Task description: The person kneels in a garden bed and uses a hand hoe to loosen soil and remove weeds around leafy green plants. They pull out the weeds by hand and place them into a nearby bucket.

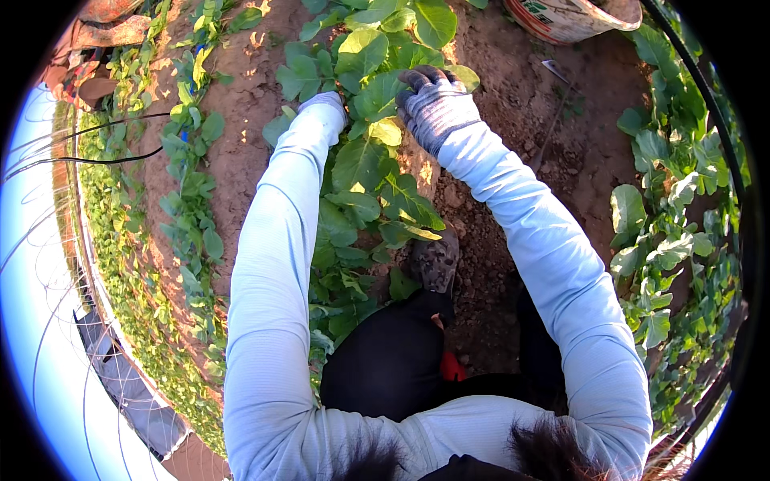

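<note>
The leafy green plant point(370, 160) is rooted in brown soil point(513, 104) just ahead of the knees, its row running lengthwise away from the person toward the top of the view, broad leaves spread outward and upward. Nearest, dark trousers point(393, 361) and a mottled shoe point(434, 260) are seen between pale blue sleeves. Farther on, the right hand point(434, 104), in a grey knitted glove, is curled down into the foliage, its fingers bent around leaves, though the exact stem gripped is covered by them. The left hand point(327, 103) is almost wholly buried among the leaves, so its grip cannot be told. Beyond, a white bucket point(573, 16) is cut off by the upper edge.
</note>
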{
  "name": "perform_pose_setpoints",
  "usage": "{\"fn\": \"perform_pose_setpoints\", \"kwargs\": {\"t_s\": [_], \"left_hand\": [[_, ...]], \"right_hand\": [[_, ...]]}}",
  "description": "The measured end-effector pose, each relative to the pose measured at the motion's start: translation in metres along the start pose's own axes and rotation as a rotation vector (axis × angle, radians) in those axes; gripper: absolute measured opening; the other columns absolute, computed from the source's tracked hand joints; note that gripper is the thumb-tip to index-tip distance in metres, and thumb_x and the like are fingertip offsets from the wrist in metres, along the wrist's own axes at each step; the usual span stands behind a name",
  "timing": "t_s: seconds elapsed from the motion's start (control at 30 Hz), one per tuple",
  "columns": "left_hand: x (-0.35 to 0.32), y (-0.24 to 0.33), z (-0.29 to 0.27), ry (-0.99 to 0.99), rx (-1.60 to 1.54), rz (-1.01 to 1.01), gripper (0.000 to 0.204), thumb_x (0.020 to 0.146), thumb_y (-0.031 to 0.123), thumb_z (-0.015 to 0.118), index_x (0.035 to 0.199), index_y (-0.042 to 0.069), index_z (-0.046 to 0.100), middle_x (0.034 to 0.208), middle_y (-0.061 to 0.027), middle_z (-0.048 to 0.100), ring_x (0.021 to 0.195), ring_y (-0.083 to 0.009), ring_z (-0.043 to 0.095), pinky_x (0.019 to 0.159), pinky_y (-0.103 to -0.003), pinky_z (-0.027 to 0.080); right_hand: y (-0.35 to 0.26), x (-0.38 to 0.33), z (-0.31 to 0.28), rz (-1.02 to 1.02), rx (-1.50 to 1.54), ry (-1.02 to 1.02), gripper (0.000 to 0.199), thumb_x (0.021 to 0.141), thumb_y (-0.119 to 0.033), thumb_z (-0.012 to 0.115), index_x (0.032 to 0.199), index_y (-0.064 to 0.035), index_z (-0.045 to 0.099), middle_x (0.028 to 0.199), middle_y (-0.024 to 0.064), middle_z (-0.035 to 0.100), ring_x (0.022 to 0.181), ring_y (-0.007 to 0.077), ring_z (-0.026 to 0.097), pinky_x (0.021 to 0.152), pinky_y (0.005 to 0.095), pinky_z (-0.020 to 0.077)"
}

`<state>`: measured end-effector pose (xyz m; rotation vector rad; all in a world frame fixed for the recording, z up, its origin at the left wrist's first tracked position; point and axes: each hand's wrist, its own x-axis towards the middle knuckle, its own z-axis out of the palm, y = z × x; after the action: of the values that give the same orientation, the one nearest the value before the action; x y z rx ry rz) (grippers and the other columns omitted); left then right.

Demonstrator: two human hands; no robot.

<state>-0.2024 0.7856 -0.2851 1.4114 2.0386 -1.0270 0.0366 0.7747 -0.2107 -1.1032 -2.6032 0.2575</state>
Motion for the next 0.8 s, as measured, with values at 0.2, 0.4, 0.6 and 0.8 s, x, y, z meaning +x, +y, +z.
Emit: {"fn": "perform_pose_setpoints", "kwargs": {"t_s": [0.2, 0.4, 0.6, 0.8], "left_hand": [[0.013, -0.008, 0.005, -0.072, 0.001, -0.005, 0.035, 0.071, 0.025, 0.067, 0.101, 0.007, 0.062, 0.102, -0.0134, 0.062, 0.093, -0.0304, 0.059, 0.079, -0.038, 0.047], [-0.015, -0.014, -0.002, 0.125, -0.034, 0.170, 0.059, 0.075, 0.038, 0.064, 0.123, 0.007, 0.046, 0.120, -0.0144, 0.051, 0.100, -0.0301, 0.055, 0.086, -0.037, 0.044], [-0.019, -0.048, 0.004, 0.204, -0.380, 0.118, 0.075, 0.075, 0.045, 0.064, 0.126, -0.003, 0.039, 0.122, -0.0184, 0.050, 0.111, -0.0300, 0.049, 0.089, -0.033, 0.040], [-0.021, -0.039, 0.011, 0.029, -0.460, 0.194, 0.049, 0.077, 0.037, 0.064, 0.113, 0.005, 0.056, 0.106, -0.0167, 0.059, 0.093, -0.0285, 0.058, 0.082, -0.036, 0.046]], "right_hand": [[0.003, -0.002, 0.003, -0.033, -0.013, 0.010, 0.026, 0.078, -0.020, 0.055, 0.101, -0.0107, 0.061, 0.116, 0.0071, 0.053, 0.109, 0.0277, 0.047, 0.091, 0.0390, 0.0402], [0.006, -0.004, 0.001, -0.023, -0.008, -0.024, 0.022, 0.078, -0.019, 0.055, 0.097, -0.0113, 0.062, 0.117, 0.0063, 0.053, 0.110, 0.0274, 0.046, 0.090, 0.0400, 0.0407], [0.002, -0.003, -0.002, -0.028, 0.043, 0.056, 0.022, 0.076, -0.019, 0.057, 0.095, -0.0096, 0.062, 0.115, 0.0064, 0.054, 0.107, 0.0278, 0.048, 0.088, 0.0398, 0.0417], [0.004, -0.004, 0.001, -0.037, 0.065, 0.073, 0.019, 0.075, -0.019, 0.058, 0.090, -0.0082, 0.064, 0.115, 0.0065, 0.054, 0.107, 0.0276, 0.049, 0.088, 0.0397, 0.0418]]}}
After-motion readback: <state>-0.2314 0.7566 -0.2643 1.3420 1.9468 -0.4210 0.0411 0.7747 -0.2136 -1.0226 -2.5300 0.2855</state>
